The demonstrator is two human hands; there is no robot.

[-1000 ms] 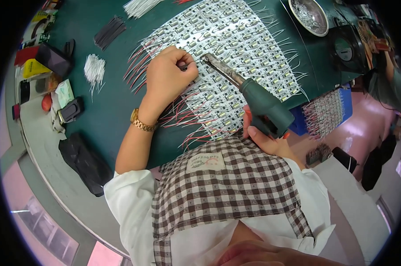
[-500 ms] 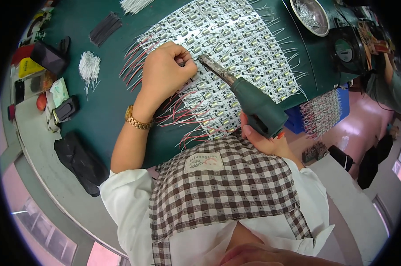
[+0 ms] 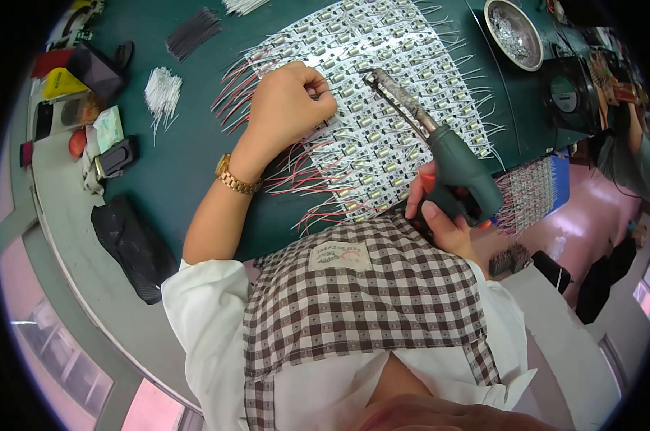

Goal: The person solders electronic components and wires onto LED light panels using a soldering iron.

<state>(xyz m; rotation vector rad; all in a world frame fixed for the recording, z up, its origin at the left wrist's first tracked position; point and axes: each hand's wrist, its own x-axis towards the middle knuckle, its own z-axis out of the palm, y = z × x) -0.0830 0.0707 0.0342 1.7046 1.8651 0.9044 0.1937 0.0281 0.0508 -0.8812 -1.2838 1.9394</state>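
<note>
Bare green table (image 3: 174, 154) open between wire bundles (image 3: 162, 92) and circuit sheet (image 3: 382, 108), left hand (image 3: 289, 108) and soldering gun (image 3: 440, 154) lying across the sheet, red and white leads (image 3: 303, 187) fringing its near edge, metal bowl (image 3: 513, 32) at far right, black pouch (image 3: 132, 248) on near left rim.

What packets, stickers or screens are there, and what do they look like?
Apron label: cream patch with red and dark print, top of the checked bib.
Small packet: pale green, left on the table edge, beside a black device.
Yellow box: far left, among red and black things.
No lit screens.
</note>
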